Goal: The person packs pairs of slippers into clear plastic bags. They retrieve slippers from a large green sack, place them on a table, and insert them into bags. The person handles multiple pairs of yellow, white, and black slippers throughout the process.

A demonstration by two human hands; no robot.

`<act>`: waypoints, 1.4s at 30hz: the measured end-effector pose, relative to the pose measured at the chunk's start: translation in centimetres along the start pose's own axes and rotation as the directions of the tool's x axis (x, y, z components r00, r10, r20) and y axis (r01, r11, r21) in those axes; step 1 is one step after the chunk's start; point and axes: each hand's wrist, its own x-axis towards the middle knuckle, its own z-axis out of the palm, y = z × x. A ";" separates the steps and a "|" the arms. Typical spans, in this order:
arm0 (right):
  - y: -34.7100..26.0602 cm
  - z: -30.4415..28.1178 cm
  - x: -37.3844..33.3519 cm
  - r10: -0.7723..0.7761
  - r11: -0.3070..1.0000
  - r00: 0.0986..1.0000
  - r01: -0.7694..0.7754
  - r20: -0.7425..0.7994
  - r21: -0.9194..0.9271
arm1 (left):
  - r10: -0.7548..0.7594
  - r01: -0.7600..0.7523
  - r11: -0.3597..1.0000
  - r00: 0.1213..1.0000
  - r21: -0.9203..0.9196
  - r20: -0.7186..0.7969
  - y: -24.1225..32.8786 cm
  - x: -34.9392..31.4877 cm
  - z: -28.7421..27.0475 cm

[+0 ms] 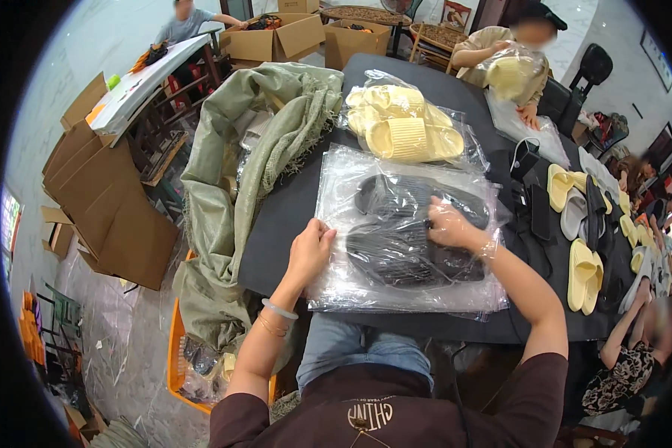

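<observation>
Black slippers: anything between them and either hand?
Left hand: yes, clear film spans the gap from its place at the left edge to the black slippers. Right hand: nothing solid visible in the way; it is right at them, but I can't tell whether film lies between.

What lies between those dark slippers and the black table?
The head view shows clear plastic bags, apparently stacked, between the dark slippers and the black table.

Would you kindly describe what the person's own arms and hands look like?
The left hand and right hand are ungloved, with short, dark brown sleeves above. The left forearm bears a pale, smooth bangle and thin gold-coloured bracelets.
</observation>
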 end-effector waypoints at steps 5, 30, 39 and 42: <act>10.2 -0.8 -6.0 -0.099 0.991 0.993 0.104 0.064 -0.081 | -0.009 0.011 0.995 1.000 -0.100 0.022 -0.7 0.4 0.6; -18.0 -6.7 3.7 0.371 0.861 0.910 -0.262 -0.186 0.436 | 0.445 -0.440 0.894 0.894 0.086 -0.048 -12.6 -6.3 1.7; -16.4 2.5 1.6 0.356 0.928 0.873 -0.288 -0.334 0.237 | 0.435 -0.431 0.888 0.901 -0.158 -0.012 -3.8 -4.6 1.3; -13.2 1.6 -1.1 0.467 0.884 0.815 -0.419 -0.344 0.208 | 0.310 -0.308 0.944 0.951 -0.116 0.003 0.3 -4.8 0.6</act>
